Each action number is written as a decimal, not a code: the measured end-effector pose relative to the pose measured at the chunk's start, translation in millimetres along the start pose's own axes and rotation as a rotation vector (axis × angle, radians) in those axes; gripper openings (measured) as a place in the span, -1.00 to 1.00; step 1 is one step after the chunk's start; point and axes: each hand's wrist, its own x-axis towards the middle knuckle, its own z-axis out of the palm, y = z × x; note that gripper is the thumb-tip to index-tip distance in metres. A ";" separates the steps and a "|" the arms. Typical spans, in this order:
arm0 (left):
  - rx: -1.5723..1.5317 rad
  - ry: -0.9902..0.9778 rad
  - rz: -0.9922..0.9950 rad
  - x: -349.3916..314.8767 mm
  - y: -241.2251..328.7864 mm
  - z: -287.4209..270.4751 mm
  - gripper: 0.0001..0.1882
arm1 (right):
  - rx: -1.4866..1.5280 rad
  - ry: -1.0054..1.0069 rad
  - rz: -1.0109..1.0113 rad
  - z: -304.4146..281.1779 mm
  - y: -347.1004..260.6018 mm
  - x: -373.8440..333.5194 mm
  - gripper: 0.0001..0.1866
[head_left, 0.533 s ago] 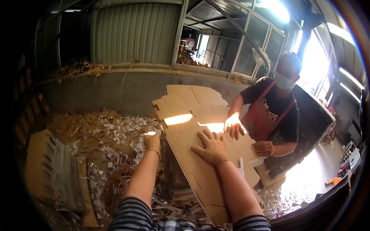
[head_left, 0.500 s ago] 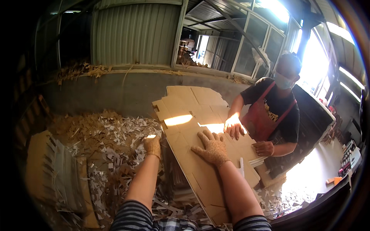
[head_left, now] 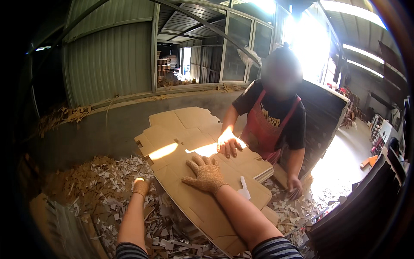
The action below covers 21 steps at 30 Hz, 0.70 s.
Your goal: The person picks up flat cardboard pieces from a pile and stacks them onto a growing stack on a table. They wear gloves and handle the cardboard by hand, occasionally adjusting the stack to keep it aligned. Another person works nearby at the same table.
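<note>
A stack of die-cut brown cardboard sheets [head_left: 170,129] lies slanted in front of me. My right hand [head_left: 205,174], in a tan knitted glove, presses flat on the top sheet with its fingers spread. Off the stack's left edge, my left hand [head_left: 141,186] is gloved the same way and closed like a fist; what it holds, if anything, is hidden. A small white flat piece [head_left: 244,188] rests on the cardboard right of my right wrist. Across the stack, a co-worker's bare hand [head_left: 228,144] touches the top sheet, and their other hand [head_left: 294,187] hangs beyond the stack's right edge.
The co-worker in a red apron [head_left: 263,129] stands at the far right side. Cardboard scraps [head_left: 108,177] cover the floor around the stack. Another stack of cut board [head_left: 60,220] stands at lower left. A low grey wall [head_left: 116,125] runs behind, and a dark stack [head_left: 321,116] rises behind the co-worker.
My view has turned right. The co-worker's one hand has left the sheets' edge and dropped lower. My left hand has moved down, away from the stack's edge; my right hand stays flat.
</note>
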 end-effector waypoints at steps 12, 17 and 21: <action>-1.465 -0.173 0.140 8.0 56.1 5.3 -0.55 | 0.102 -0.042 0.051 -7.4 1.9 -6.4 -0.19; -0.996 0.074 0.106 40.0 64.3 2.4 -0.79 | 0.131 -0.021 0.058 4.0 12.7 -4.7 -0.17; -1.020 -0.103 0.221 52.7 42.1 -14.3 -0.83 | 0.126 -0.014 0.041 0.2 6.2 -3.6 -0.17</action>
